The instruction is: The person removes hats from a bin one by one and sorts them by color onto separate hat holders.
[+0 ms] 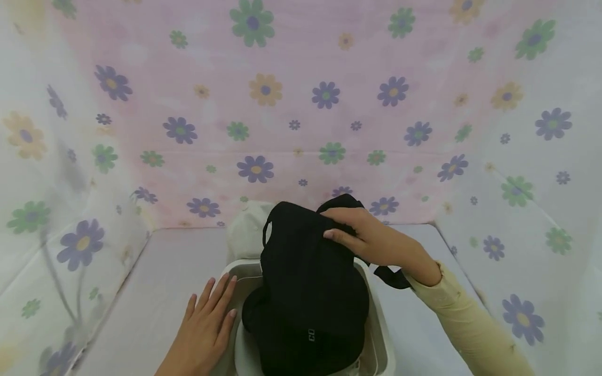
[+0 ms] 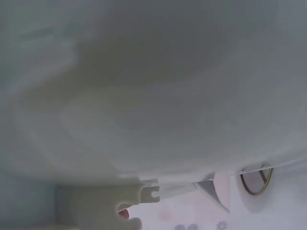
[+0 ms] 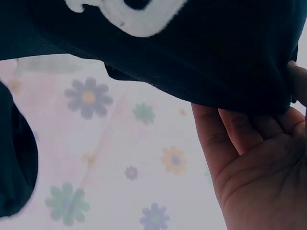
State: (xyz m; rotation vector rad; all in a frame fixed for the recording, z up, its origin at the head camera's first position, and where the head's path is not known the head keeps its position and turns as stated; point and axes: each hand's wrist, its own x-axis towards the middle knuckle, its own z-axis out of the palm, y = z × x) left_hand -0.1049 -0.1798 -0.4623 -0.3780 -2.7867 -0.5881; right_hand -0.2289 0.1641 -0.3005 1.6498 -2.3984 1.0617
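Observation:
A black cloth item, soft and folded, with pale printed letters, rises out of a white bin. My right hand pinches its upper right part between thumb and fingers. In the right wrist view, the dark cloth shows a large pale letter and lies between my right thumb and fingers. Whether it is a garment or a bag I cannot tell. My left hand lies with straight fingers against the bin's left side. A pale surface fills most of the left wrist view.
A white rounded cloth thing stands just behind the bin. The bin is on a pale flat surface. Flower-patterned sheets rise at the back and both sides. A black strap hangs to the right of the bin.

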